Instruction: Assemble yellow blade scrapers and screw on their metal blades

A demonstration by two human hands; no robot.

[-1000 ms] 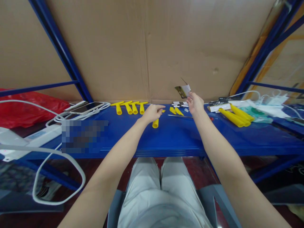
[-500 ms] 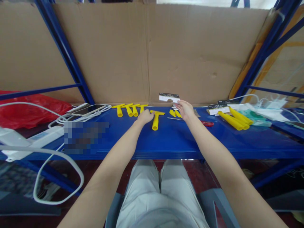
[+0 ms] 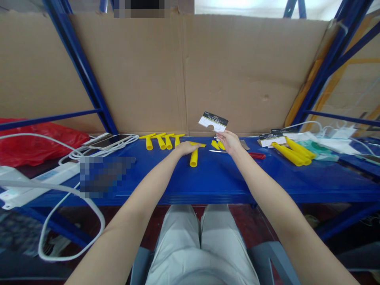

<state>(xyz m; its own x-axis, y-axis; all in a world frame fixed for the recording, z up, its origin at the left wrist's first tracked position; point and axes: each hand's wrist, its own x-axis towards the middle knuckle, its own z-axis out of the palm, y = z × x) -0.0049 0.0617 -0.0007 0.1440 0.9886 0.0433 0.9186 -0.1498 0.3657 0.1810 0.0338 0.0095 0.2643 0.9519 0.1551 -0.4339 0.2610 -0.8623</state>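
My right hand (image 3: 230,143) holds a black-and-white printed card (image 3: 212,122) by its lower right corner, above the blue table. The card has a half-round cut-out at its bottom edge. My left hand (image 3: 186,148) grips the crossbar of a yellow T-shaped tool (image 3: 193,159), whose hollow round handle points towards me. Small yellow pieces (image 3: 218,145) lie beside my right hand. Nearby is a screwdriver with a red handle (image 3: 257,156). Left of my left hand, several more yellow T-shaped tools (image 3: 149,143) stand in a row.
At the right lie yellow tools with a card (image 3: 293,153), next to green and white wrapping (image 3: 319,148). On the left are a red plastic bag (image 3: 38,142), a white power strip (image 3: 44,184), a phone (image 3: 109,141) and looped white cables. A cardboard wall (image 3: 184,75) closes the back.
The card has risen slightly and tilted, so that more of its printed face shows. My left hand has moved right, its fingers reaching over the yellow tool's crossbar. The view has shifted slightly.
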